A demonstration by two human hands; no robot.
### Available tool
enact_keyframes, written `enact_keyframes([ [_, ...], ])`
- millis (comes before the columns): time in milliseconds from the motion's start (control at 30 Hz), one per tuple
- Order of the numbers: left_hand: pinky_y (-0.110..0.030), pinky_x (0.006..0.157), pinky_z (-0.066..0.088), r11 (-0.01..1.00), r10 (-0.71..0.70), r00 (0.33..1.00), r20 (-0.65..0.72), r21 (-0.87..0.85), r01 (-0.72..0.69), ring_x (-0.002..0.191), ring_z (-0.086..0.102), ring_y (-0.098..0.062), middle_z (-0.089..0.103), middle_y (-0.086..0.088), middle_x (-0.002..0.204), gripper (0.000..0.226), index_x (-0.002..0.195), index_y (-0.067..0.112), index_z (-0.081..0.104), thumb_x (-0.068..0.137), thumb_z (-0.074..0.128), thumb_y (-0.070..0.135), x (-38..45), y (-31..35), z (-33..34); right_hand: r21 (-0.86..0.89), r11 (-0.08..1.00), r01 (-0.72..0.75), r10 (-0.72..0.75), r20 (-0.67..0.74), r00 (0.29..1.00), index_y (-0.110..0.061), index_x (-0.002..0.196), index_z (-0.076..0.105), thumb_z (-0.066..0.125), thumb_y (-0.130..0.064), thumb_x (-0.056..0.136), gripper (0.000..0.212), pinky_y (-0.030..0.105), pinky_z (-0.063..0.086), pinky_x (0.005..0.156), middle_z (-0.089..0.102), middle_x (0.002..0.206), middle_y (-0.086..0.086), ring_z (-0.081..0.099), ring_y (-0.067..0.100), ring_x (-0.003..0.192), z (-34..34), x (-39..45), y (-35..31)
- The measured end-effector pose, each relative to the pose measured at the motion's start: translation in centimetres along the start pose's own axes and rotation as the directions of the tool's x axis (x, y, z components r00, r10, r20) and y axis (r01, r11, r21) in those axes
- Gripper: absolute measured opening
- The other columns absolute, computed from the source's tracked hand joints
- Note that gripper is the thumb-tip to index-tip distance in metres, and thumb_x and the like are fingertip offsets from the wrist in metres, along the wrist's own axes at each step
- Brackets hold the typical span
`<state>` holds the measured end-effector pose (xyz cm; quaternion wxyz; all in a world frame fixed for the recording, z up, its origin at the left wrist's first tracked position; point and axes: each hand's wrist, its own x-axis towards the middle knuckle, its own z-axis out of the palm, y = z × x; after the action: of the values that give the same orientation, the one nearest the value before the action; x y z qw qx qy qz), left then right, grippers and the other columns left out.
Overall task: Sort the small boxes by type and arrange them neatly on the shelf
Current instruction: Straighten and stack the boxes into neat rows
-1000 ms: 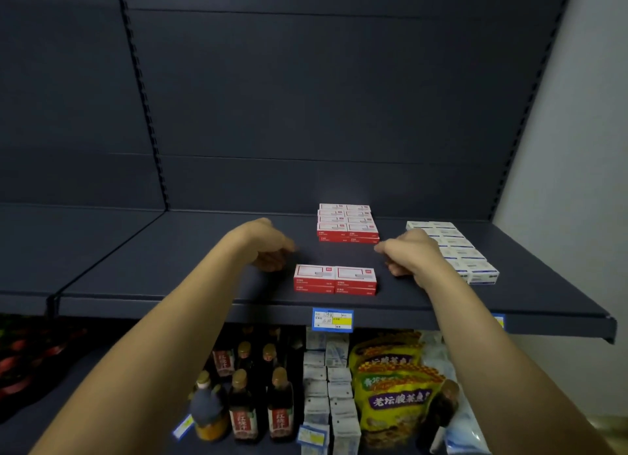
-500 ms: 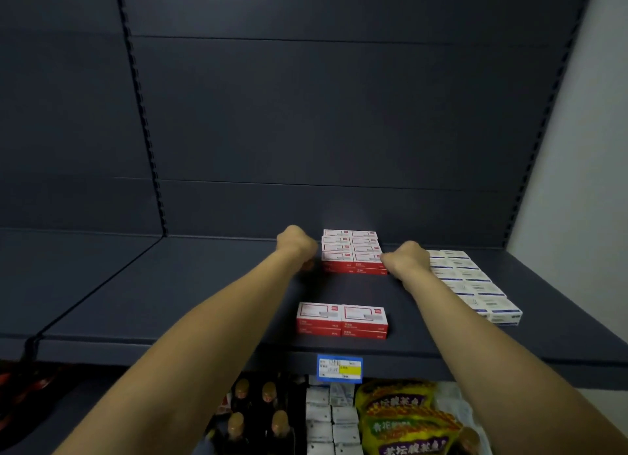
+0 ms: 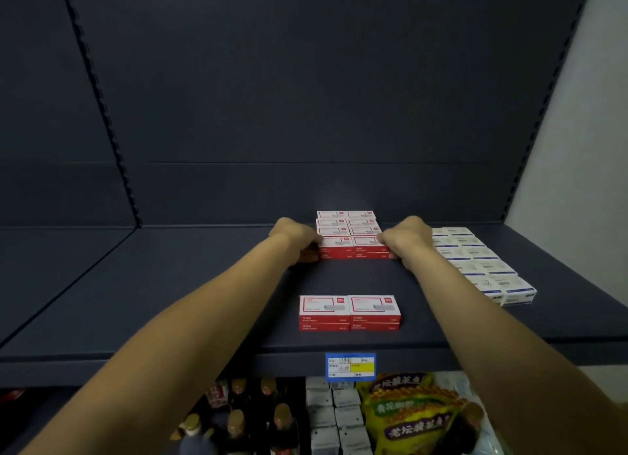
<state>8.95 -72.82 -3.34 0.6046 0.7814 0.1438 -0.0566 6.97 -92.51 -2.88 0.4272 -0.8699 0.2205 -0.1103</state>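
From the head view we reach both bare arms over a dark blue metal shelf (image 3: 170, 284). Our left hand (image 3: 295, 239) presses against the left end of the block of small red-and-white cardboard boxes (image 3: 350, 234) at the back of the shelf, its fingers curled round the front left corner. Our right hand (image 3: 406, 239) does the same at the block's right end, fingers bent against the front right box. The block stands two boxes wide and runs back in rows towards the rear panel. Nearer the shelf's front edge, well apart from the block, sits a separate stack of red-and-white boxes (image 3: 350, 313), two side by side and two high. To the right, just beside our right hand, lies a double row of white boxes with blue trim (image 3: 482, 267). A blue and yellow price label (image 3: 350, 366) hangs on the shelf's front lip. Below it we see brown-capped dark bottles (image 3: 238, 427), small pale cartons (image 3: 333, 414) and yellow-green snack packets (image 3: 411, 417).
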Motion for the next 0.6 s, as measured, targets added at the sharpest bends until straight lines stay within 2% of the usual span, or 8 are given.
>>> enact_keyframes([
  [100,-0.038,0.065,0.064,0.999,0.007,0.999,-0.041,0.049,-0.005,0.074,0.075,-0.027,0.074,-0.015,0.087,0.021,0.092,0.001,0.067,0.081,0.083,0.009,-0.2,-0.2,-0.2,0.030,0.999,0.017,-0.017,0.019,1.000,-0.009,0.087,0.071,0.076,-0.020,0.079,0.015,0.020,0.048,0.045,0.072,0.081,0.010,0.071,0.023,0.060,0.1,-0.2,0.3],
  [200,-0.040,0.065,0.064,0.996,0.021,0.997,-0.068,0.087,-0.015,0.073,0.075,-0.028,0.074,-0.017,0.086,0.023,0.092,0.000,0.067,0.080,0.084,0.010,-0.7,-0.6,-0.8,0.040,0.999,0.013,-0.016,0.086,0.996,-0.010,0.089,0.070,0.078,-0.019,0.080,0.015,0.016,0.043,0.041,0.073,0.080,0.009,0.071,0.019,0.054,-0.1,-0.7,0.2],
  [300,-0.037,0.060,0.062,0.998,-0.009,1.000,-0.029,0.057,0.011,0.069,0.074,-0.027,0.075,-0.018,0.084,0.021,0.094,-0.003,0.069,0.080,0.082,0.006,-1.5,-0.8,-1.7,0.065,0.998,-0.002,-0.009,0.156,0.988,-0.008,0.089,0.069,0.081,-0.016,0.078,0.017,0.019,0.047,0.042,0.074,0.081,0.009,0.072,0.018,0.054,-0.5,-1.2,0.2],
  [367,-0.036,0.059,0.062,0.999,-0.025,1.000,-0.004,0.045,0.025,0.062,0.072,-0.025,0.074,-0.016,0.074,0.019,0.093,-0.005,0.069,0.081,0.081,0.004,-2.2,-0.9,-2.4,0.087,0.996,-0.015,-0.003,0.201,0.980,-0.007,0.089,0.069,0.081,-0.012,0.079,0.016,0.020,0.050,0.043,0.075,0.078,0.009,0.072,0.018,0.052,-0.7,-1.6,0.3],
  [467,-0.036,0.061,0.063,0.999,-0.034,0.999,0.012,0.034,0.034,0.055,0.070,-0.024,0.073,-0.014,0.066,0.018,0.092,-0.005,0.067,0.082,0.079,0.002,-3.3,-1.2,-3.0,0.111,0.994,-0.024,-0.005,0.251,0.968,-0.006,0.089,0.069,0.081,-0.010,0.078,0.016,0.024,0.055,0.048,0.074,0.073,0.009,0.072,0.019,0.053,-0.8,-1.9,0.5],
  [600,-0.032,0.053,0.062,0.999,-0.029,0.999,0.033,0.017,0.028,0.051,0.070,-0.022,0.074,-0.015,0.068,0.017,0.094,-0.008,0.067,0.082,0.078,0.000,-4.5,-1.6,-3.4,0.150,0.988,-0.030,-0.018,0.311,0.950,-0.003,0.094,0.070,0.081,-0.009,0.078,0.020,0.033,0.062,0.063,0.075,0.076,0.011,0.074,0.022,0.058,-0.7,-1.8,1.1],
])
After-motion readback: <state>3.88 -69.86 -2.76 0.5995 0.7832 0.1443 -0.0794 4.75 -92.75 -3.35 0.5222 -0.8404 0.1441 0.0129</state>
